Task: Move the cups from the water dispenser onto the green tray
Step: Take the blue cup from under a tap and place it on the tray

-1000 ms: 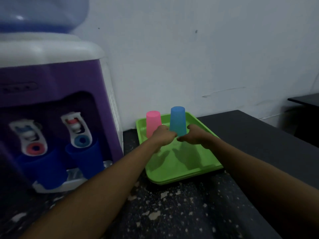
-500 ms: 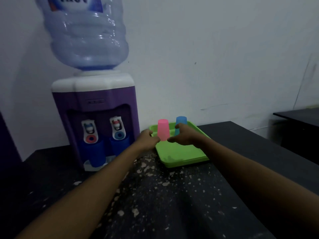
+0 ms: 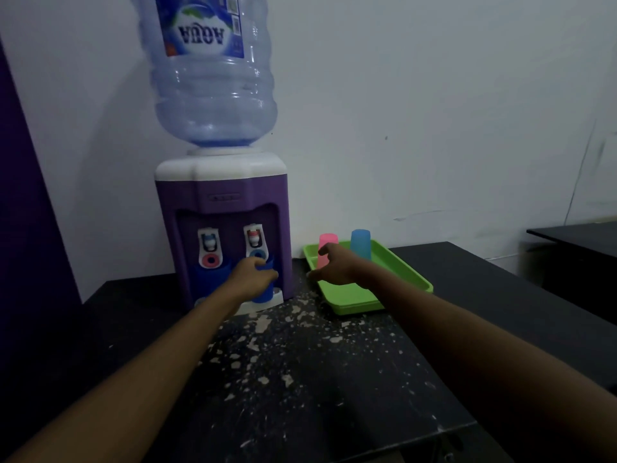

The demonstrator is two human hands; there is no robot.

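Observation:
A purple water dispenser [image 3: 227,208] stands at the back left of a dark table. Two dark blue cups sit under its taps: the left blue cup [image 3: 209,279] stands free, and the right blue cup [image 3: 265,294] has my left hand [image 3: 251,277] wrapped around it. To the right lies the green tray [image 3: 405,277], with a pink cup [image 3: 326,250] and a light blue cup [image 3: 361,243] upside down at its far end. My right hand [image 3: 334,267] hovers with fingers spread over the tray's left edge, in front of the pink cup, holding nothing.
A large water bottle [image 3: 208,78] tops the dispenser. The black table [image 3: 300,379] is speckled with white paint chips. A white wall runs behind; a second dark table [image 3: 577,237] stands at the far right, and a purple panel [image 3: 30,212] at the left.
My left hand moved left from the tray to the dispenser and closed around the right blue cup. My right hand let go near the pink cup and spread its fingers. The view pulled back.

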